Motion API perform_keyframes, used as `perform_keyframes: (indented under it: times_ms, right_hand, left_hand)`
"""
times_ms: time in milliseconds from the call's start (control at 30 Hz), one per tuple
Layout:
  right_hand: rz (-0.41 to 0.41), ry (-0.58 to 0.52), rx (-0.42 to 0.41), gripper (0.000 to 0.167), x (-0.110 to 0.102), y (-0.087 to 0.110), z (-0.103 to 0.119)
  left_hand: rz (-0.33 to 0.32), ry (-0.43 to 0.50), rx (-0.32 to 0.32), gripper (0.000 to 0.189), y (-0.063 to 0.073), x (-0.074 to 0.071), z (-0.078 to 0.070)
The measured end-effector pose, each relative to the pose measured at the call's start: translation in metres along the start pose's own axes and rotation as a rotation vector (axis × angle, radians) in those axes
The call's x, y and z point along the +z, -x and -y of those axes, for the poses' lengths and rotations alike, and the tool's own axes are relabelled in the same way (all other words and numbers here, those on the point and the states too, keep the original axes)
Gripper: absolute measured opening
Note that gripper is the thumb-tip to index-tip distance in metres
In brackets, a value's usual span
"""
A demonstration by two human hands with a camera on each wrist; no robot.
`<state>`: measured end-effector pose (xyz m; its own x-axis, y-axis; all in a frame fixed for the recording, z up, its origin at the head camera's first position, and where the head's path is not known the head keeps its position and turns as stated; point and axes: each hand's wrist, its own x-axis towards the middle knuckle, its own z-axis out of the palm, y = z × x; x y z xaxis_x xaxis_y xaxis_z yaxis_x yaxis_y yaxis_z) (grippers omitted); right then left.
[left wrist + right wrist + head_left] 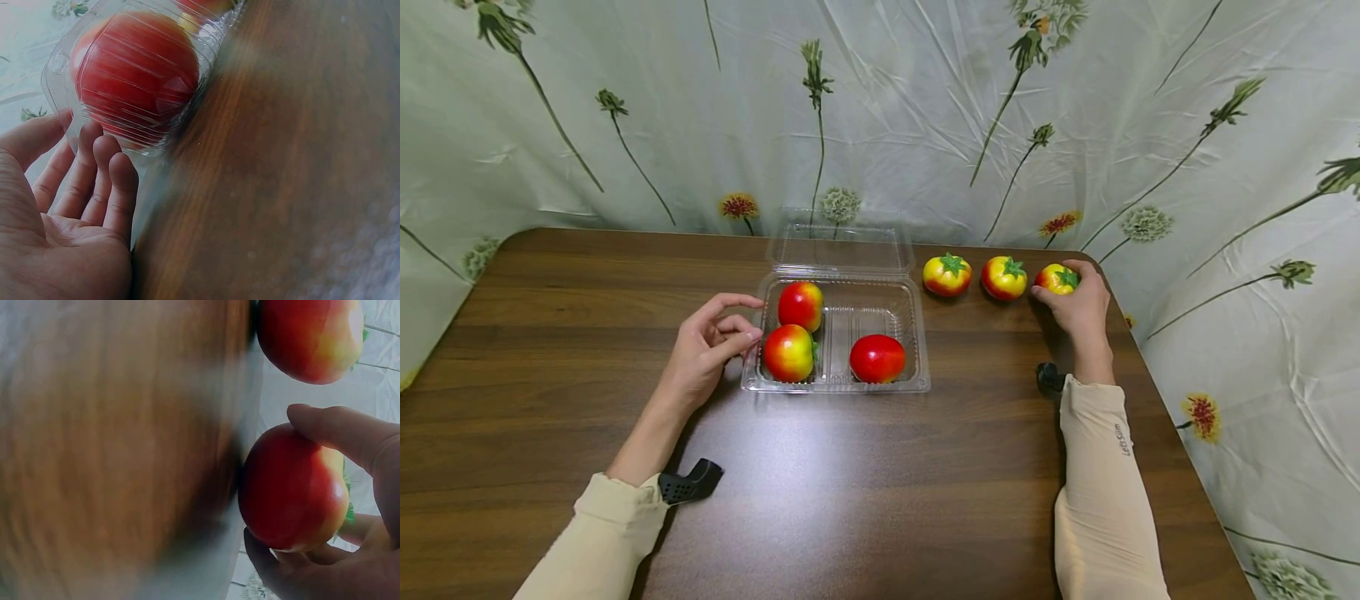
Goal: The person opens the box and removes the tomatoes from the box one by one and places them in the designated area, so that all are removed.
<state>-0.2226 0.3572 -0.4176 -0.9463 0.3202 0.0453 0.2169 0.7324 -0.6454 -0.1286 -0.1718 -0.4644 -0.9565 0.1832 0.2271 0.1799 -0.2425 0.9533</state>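
1. Red and yellow, the end tomato (1051, 279) of the row sits at the right of the frame, near the far edge of the brown tabletop (985, 467), and seems to rest on it.
2. The right grip (1082, 304) has its thumb on one side of this tomato and its fingers on the other, holding it snugly.
3. The left grip (703, 346) is loose, thumb and fingers apart, with fingertips at the left edge of the clear plastic box (835, 388).
4. The box is in the middle of the frame, its lid (842, 250) open at the back. Two tomatoes (789, 352) sit in its left half and one red tomato (877, 358) at its lower right.
5. Two more tomatoes (975, 277) wait between the box and the right grip.
6. I think the step now is picking up the end tomato. The next move likely calls for lifting it over its neighbours and setting it in the box's upper right spot.
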Motion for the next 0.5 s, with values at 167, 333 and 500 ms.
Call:
perform_keyframes:
  times_ms: [167,333,500]
  right_hand:
    - [-0.022,-0.019,-0.003,0.075,0.0016,-0.0019,-0.0021]
    - [-0.024,-0.027,-0.017,0.076,0.0011,-0.0012,-0.0015]
    - [-0.044,-0.044,-0.024,0.075,-0.0027,0.0015,0.0021]
  left_hand:
    - [-0.002,-0.003,-0.001,0.035,0.0004,-0.0002,0.0001]
    - [-0.007,-0.011,-0.005,0.035,0.0007,-0.0004,0.0002]
    - [-0.012,-0.033,-0.015,0.034,0.0002,-0.0004,-0.0003]
